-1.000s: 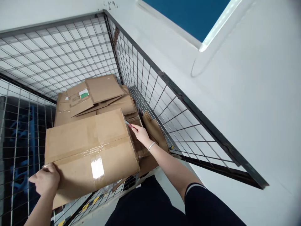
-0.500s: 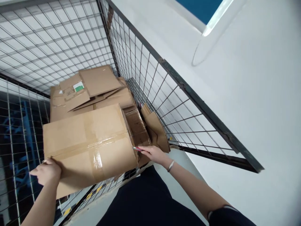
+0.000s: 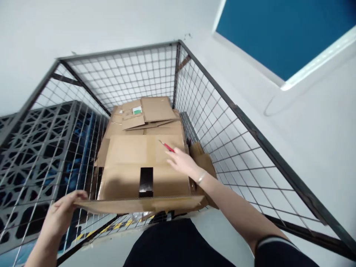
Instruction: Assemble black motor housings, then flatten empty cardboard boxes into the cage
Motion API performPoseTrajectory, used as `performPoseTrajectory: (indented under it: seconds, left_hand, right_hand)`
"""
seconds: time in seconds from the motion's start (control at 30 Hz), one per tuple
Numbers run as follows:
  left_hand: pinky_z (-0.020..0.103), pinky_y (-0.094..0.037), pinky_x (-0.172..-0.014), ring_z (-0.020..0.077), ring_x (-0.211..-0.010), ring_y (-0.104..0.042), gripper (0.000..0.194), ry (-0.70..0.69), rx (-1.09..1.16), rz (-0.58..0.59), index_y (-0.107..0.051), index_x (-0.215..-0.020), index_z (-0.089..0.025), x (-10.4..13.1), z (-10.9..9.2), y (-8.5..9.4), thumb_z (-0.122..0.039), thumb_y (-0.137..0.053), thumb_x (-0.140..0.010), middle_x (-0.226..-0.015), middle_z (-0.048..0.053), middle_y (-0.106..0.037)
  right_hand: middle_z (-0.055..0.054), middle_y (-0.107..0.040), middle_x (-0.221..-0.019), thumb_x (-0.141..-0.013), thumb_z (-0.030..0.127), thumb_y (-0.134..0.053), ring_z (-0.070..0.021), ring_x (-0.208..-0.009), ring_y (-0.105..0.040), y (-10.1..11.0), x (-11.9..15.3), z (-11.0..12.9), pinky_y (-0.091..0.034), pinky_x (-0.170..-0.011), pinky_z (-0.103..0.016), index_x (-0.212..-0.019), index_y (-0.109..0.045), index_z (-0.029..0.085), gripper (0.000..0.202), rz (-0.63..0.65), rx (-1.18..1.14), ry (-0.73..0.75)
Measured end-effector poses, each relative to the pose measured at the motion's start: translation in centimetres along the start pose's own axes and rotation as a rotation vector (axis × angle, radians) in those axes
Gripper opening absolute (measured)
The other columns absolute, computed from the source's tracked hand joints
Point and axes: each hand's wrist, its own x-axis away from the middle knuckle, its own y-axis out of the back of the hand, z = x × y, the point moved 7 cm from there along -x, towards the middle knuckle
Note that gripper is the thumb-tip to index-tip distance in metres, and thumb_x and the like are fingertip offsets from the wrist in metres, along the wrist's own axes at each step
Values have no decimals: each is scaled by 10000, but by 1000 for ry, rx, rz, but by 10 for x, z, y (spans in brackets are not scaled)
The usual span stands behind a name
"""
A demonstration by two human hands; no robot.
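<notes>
A sheet of cardboard [image 3: 144,204] stands nearly edge-on at the front of the wire cage. My left hand [image 3: 66,207] grips its left end. In my right hand [image 3: 182,161] is a red knife [image 3: 169,147] with its tip pointing up and left, over a flat brown carton [image 3: 128,152]. That carton has a black strip [image 3: 146,181] in the middle of its front part. Behind it lie more flattened cartons [image 3: 158,108], one with a green and white label [image 3: 137,110].
The wire cage [image 3: 250,128] surrounds the cardboard, with its slanted right rail beside my right arm. Folded cardboard pieces [image 3: 207,163] stand at the right side. Outside the left mesh is a grey lattice-sided crate [image 3: 52,126].
The front cardboard has swung up from lying flat to nearly edge-on, exposing the black strip. My right hand with the knife has moved up from the carton's right edge. The view has shifted.
</notes>
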Motion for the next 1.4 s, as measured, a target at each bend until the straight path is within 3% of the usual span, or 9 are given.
performPoseTrajectory:
  seconds: [0.17, 0.3, 0.47, 0.6, 0.7, 0.8, 0.93, 1.17, 1.4]
  left_hand:
    - [340, -461, -930, 257, -979, -628, 407, -103, -91, 709, -759, -826, -288, 38, -35, -18, -574, -473, -871, -997, 36, -706]
    - [265, -365, -625, 170, -650, -504, 386, -273, -365, 843, -577, -614, -198, 36, -71, -40, -444, -466, -889, -687, 16, -550]
    - [237, -398, -642, 152, -690, -572, 155, -407, -277, 1073, -607, -647, -171, 48, -106, -72, -228, -508, -752, -734, 10, -634]
    - [258, -435, -578, 197, -658, -631, 118, -424, -510, 1325, -709, -704, -185, 77, -108, -118, -226, -607, -660, -700, 22, -694]
    - [316, -477, -562, 250, -657, -666, 468, -675, -946, 1249, -751, -1039, -161, 96, -105, -169, -119, -671, -580, -1085, 138, -734]
    - [354, -521, -581, 269, -725, -713, 921, -906, -1190, 1128, -417, -1503, -296, 113, -101, -222, -59, -672, -651, -1591, 180, -330]
    - [413, -552, -642, 318, -844, -711, 701, -971, -1238, 1055, -485, -1462, -253, 119, -104, -261, -280, -717, -801, -1466, 169, -517]
    - [410, -519, -685, 327, -815, -669, 595, -1041, -1106, 738, -739, -922, -98, 107, -150, -201, -634, -481, -904, -942, 185, -676]
    - [413, -490, -628, 300, -709, -666, 373, -1008, -1165, 585, -728, -815, -124, 85, -148, -136, -364, -485, -965, -863, 152, -679]
  right_hand:
    - [-178, -521, -1133, -829, 400, -661, -262, -930, -566, -65, -51, 84, -530, -768, -359, -1360, -486, 58, 655, 171, 377, 276]
    - [-187, -498, -1137, -782, 476, -697, -280, -936, -536, -83, -53, 109, -527, -757, -389, -1260, -545, 39, 665, 187, 443, 348]
    - [-202, -508, -1110, -715, 349, -769, -309, -932, -544, -84, -42, 108, -540, -711, -400, -1334, -487, -15, 771, 201, 480, 293]
    - [-203, -521, -1106, -775, 216, -642, -267, -861, -583, -55, -49, 110, -527, -646, -340, -1310, -518, 12, 586, 195, 434, 233]
    - [-138, -548, -1076, -833, 236, -590, -215, -795, -595, -5, -73, 111, -517, -687, -324, -1194, -623, 123, 380, 179, 375, 253]
    - [-146, -541, -1068, -915, 180, -489, -236, -865, -590, 54, -99, 96, -490, -749, -358, -1114, -663, 123, 271, 74, 373, 200]
    - [-160, -525, -1017, -936, 287, -593, -294, -989, -511, 96, -106, 69, -429, -814, -403, -1033, -680, 77, 247, -190, 416, 116]
    - [-142, -518, -966, -1022, 169, -332, -250, -946, -434, 63, -36, 66, -366, -834, -395, -1122, -643, 94, 335, -516, 364, 170]
    - [-146, -578, -1096, -967, 453, -527, -240, -883, -563, -97, 24, 89, -461, -723, -329, -1315, -597, 273, 398, 238, 193, 314]
